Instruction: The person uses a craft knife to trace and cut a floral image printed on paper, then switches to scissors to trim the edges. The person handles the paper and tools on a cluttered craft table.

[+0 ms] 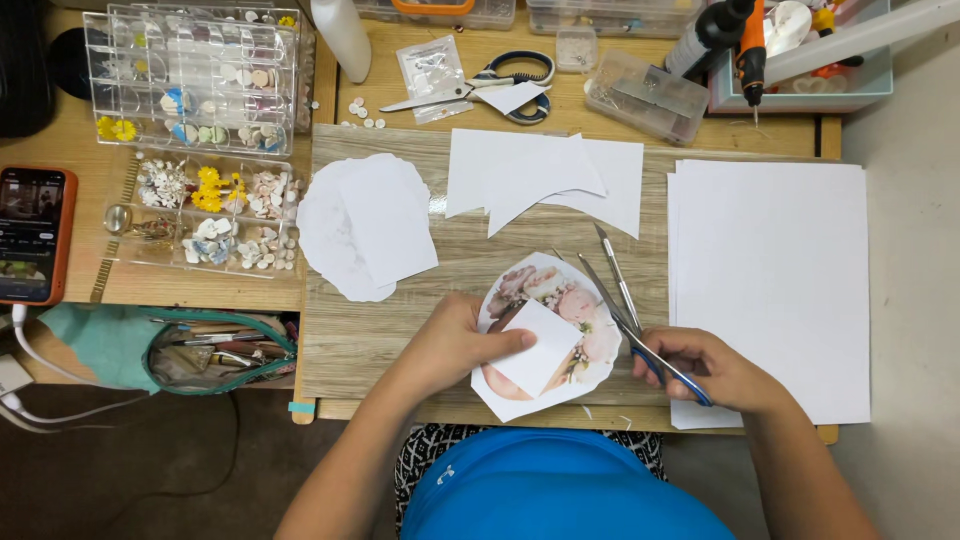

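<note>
The left hand (455, 345) is pinching a small white paper square (536, 346) between closed fingers over the floral printed cutout (585, 320) on the wooden surface (380, 330), while the right hand (705, 368), just to its right, is gripping blue-handled scissors (640, 330), their open blades pointing up-left along the cutout's edge.

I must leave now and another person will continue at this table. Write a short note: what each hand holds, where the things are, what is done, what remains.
Left hand: pinches a small white paper piece over the floral picture cut-out.
Right hand: holds blue-handled scissors, blades open, tips pointing away beside the cut-out.
On the wooden board: rounded white cut pieces, angular white offcuts, a stack of white sheets at right.
Done: the picture is roughly trimmed, white margin left.
Left: the margin and the small piece appear untrimmed.
</note>
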